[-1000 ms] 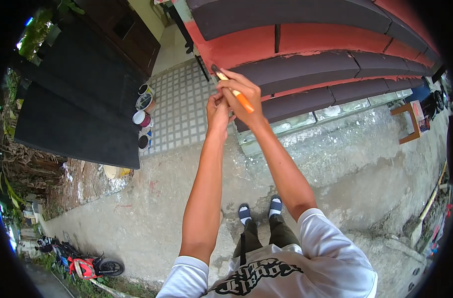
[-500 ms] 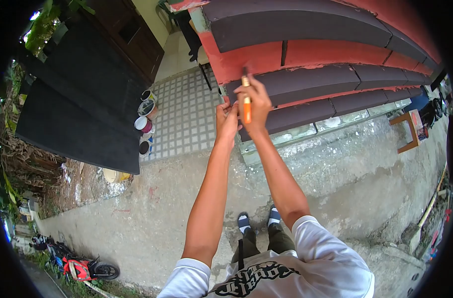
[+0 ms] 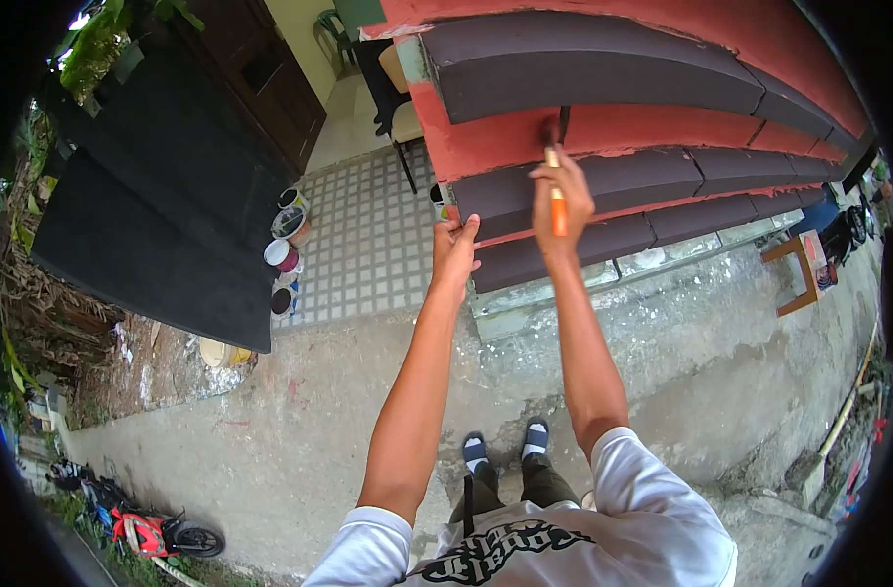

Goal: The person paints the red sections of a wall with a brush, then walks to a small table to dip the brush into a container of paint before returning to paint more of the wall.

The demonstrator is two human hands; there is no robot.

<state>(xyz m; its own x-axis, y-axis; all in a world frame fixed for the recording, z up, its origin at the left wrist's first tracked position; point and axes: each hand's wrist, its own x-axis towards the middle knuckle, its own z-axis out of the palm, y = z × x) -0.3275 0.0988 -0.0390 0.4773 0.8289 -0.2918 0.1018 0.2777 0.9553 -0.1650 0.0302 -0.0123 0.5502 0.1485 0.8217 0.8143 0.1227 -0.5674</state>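
Observation:
A paintbrush [image 3: 556, 196] with an orange and pale wooden handle is held upright in my right hand [image 3: 564, 201], fingers closed around it. Its dark bristles meet the red wall strip [image 3: 495, 137] close to a dark vertical joint, between two dark grey ledges. My left hand [image 3: 454, 256] is at the left end of the lower dark ledges [image 3: 495, 201], with its thumb on the ledge face and its fingers curled at the corner.
Several paint buckets [image 3: 290, 225] line the tiled floor [image 3: 349, 245] beside a large black panel [image 3: 163, 225]. A chair [image 3: 407, 122] stands past the wall corner. At right is a small wooden stool [image 3: 794, 274]; a red motorcycle [image 3: 143, 533] is parked lower left.
My right hand has moved right along the red strip with the paintbrush, away from my left hand. The left hand's thumb has lifted apart from its fingers while it stays by the corner.

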